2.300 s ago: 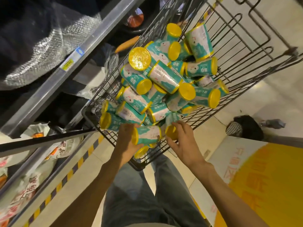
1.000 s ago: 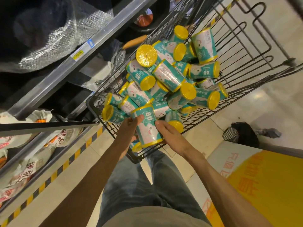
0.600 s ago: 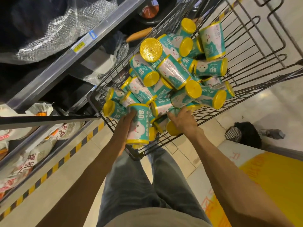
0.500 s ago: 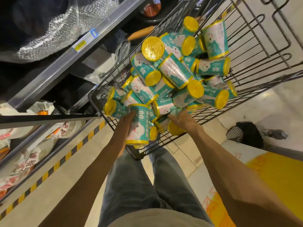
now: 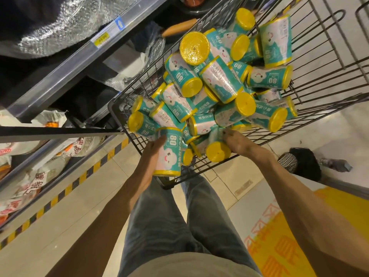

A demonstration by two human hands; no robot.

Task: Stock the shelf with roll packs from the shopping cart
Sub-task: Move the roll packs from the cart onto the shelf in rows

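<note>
A black wire shopping cart [image 5: 323, 62] holds a heap of several teal and white roll packs with yellow ends [image 5: 219, 80]. My left hand [image 5: 153, 150] grips one roll pack [image 5: 168, 152] upright at the cart's near corner. My right hand [image 5: 237, 142] reaches into the near end of the heap and grips another roll pack [image 5: 216, 148], its yellow end facing me. The fingers of both hands are partly hidden behind the packs.
Grey metal shelves [image 5: 65, 70] run along the left, with bubble wrap [image 5: 60, 23] above and white printed bags [image 5: 26, 180] below. A yellow-black floor stripe [image 5: 65, 192] lines the shelf base. A black bag [image 5: 301, 164] lies on the floor at right, near a yellow floor sign [image 5: 299, 246].
My left hand took over the roll pack both hands held and turned it upright. My right hand moved into the heap and closed round a second pack.
</note>
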